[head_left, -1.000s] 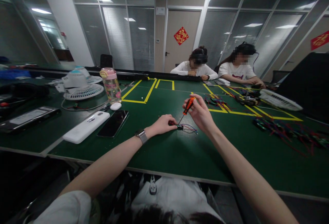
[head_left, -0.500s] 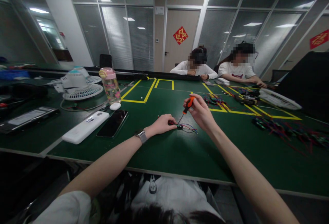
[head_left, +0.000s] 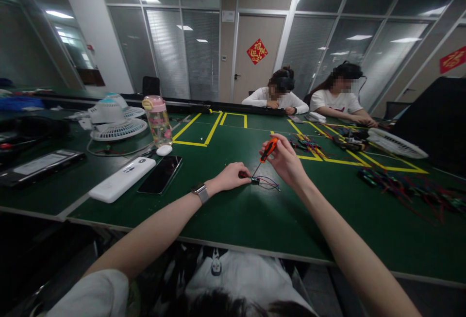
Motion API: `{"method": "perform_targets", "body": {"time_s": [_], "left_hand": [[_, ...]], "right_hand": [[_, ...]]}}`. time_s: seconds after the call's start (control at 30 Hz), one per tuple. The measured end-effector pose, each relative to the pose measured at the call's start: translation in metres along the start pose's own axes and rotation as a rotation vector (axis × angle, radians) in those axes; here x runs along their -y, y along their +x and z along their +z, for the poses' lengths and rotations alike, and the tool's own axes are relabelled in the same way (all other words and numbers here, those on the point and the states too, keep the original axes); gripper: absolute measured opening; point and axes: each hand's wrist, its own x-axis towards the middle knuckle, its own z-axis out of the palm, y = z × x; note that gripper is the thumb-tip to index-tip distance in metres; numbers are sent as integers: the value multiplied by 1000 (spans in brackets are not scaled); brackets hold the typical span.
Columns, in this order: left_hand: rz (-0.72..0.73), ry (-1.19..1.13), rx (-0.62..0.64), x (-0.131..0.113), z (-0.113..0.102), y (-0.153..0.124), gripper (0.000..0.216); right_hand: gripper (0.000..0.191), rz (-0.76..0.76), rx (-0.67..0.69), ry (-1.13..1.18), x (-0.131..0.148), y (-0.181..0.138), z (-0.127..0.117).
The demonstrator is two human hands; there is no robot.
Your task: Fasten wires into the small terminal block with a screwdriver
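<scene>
My right hand (head_left: 283, 154) is closed on the orange-and-black handle of a screwdriver (head_left: 269, 150). The tool leans, its thin shaft running down to a small circuit board with wires (head_left: 255, 180) on the green table. Whether the tip sits in a screw is too small to tell. My left hand (head_left: 233, 176), with a watch on its wrist, pinches the left end of that board and holds it against the tabletop. Red and blue wires trail from the board's right side. The fingers hide part of the board.
Left of my hands lie a black phone (head_left: 160, 175), a white power bank (head_left: 123, 180), a water bottle (head_left: 160, 120) and white fans (head_left: 112, 120). Heaps of wired boards (head_left: 407, 188) lie to the right. Two people sit across the green table (head_left: 218, 220), marked with yellow tape.
The screwdriver handle has turned slightly in my right hand, and the fingers have shifted on it. My left hand keeps its place on the board. A person opposite has drawn their hands together.
</scene>
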Motion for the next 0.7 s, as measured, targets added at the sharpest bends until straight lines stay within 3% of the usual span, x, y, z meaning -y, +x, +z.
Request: {"method": "perform_targets", "body": {"time_s": [0.7], "left_hand": [[16, 11, 9, 4, 2, 1, 18]], "right_hand": [[22, -49, -56, -12, -2, 1, -2]]}}
